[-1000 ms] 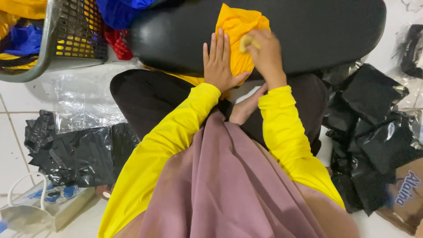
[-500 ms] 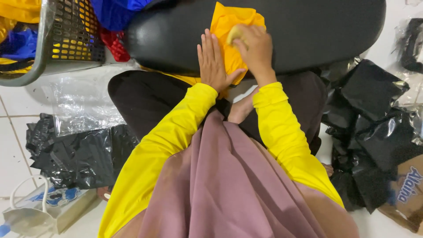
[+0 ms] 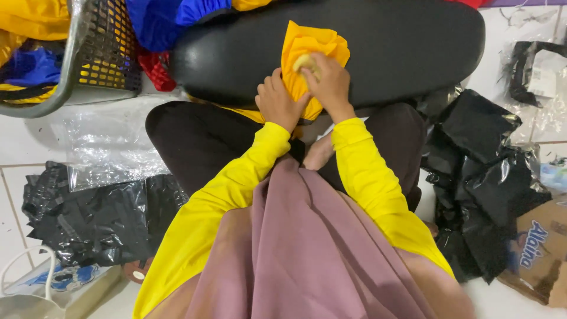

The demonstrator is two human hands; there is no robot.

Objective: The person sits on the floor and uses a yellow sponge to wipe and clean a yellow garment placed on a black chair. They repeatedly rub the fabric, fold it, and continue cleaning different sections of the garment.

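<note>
Orange-yellow cloth is bunched on the near edge of the black padded board, its lower end hanging toward the lap. The left hand is pressed on the cloth's lower part, fingers curled loosely. The right hand is clenched around a small pale object on the cloth. Cloth judged light, soft, slippery; best pinched at a folded edge.

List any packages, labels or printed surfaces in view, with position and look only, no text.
Cardboard box: bottom right corner, brown, blue lettering on its side.
Clear bag with a white label: upper right on the floor, dark contents.
Black plastic bags: heap at right, glossy, crumpled.
Black plastic bags: heap at left, under a clear plastic sheet.
White bag: bottom left, blue print, white handle.
</note>
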